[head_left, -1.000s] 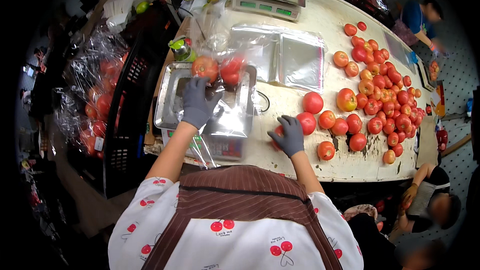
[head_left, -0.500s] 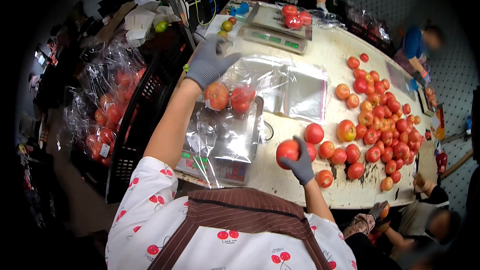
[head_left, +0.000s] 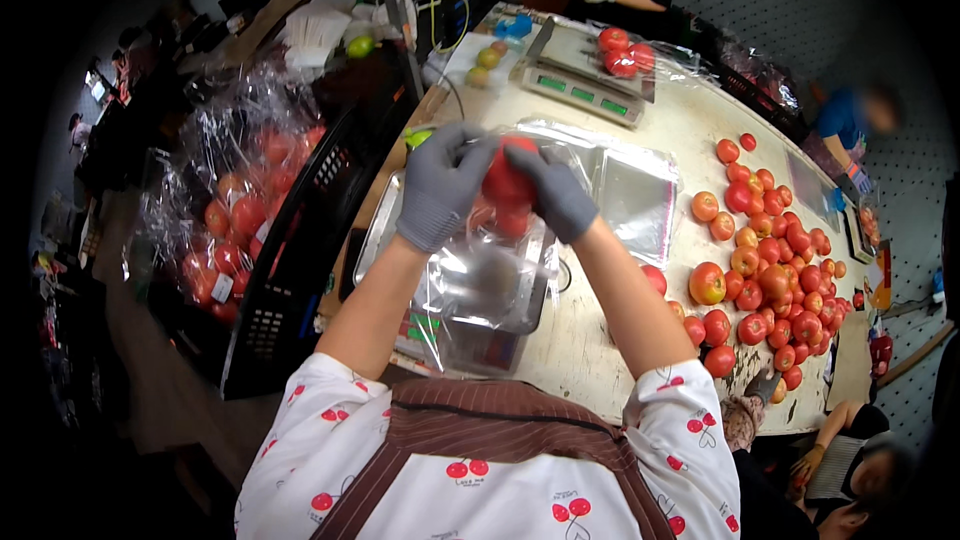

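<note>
The gloves (head_left: 435,195) look matt cloth, the bag (head_left: 475,280) glossy plastic, the tray (head_left: 376,232) shiny metal.

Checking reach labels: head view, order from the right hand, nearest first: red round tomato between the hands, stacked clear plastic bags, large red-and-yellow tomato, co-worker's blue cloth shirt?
1. Red round tomato: at the right hand.
2. Stacked clear plastic bags: just right.
3. Red-and-yellow tomato: farther right.
4. Blue shirt: far right, past the table.
</note>
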Available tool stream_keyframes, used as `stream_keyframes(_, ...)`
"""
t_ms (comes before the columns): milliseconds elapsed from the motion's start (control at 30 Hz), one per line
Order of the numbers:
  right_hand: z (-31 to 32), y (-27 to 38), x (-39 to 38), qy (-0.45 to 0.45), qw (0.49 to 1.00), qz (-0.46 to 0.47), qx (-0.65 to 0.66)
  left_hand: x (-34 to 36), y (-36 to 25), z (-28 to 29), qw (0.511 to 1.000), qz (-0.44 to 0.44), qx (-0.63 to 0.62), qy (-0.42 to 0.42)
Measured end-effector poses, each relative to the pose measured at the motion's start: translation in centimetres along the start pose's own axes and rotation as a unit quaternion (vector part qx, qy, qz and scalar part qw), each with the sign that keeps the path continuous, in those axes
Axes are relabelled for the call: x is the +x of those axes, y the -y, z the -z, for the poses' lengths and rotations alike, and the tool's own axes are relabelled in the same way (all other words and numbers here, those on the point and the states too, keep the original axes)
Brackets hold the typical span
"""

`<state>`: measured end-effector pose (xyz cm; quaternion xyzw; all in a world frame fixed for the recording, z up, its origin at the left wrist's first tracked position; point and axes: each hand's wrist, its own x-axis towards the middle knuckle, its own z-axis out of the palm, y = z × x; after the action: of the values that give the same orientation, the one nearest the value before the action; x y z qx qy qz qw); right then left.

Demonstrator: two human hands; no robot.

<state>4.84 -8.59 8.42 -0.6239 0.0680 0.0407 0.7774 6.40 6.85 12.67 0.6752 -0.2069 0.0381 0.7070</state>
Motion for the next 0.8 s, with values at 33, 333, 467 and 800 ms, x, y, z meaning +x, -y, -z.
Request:
stream_keyframes(33,-0.2,0.2,0.5,0.036,0.999,-0.036,0.008,-0.5,0.0,0.1,1.0,-0.023,-0.005,0.005)
stream_keyframes(333,0.6,5.1,-4.3,0.123,0.823,0.029,-0.554,-0.1,-4.0,2.9,0.987,0.055,-0.152,-0.002)
stream_keyframes(467,0.6,8.3,-6.8,0.188,0.847,0.086,-0.489,0.7,-3.5,3.1,0.985,0.062,-0.158,-0.025)
stream_keyframes(800,0.2,-0.4,-7.1,0.003,0.81,0.389,-0.44,0.5,1.7,4.7,0.955,-0.004,-0.296,0.02)
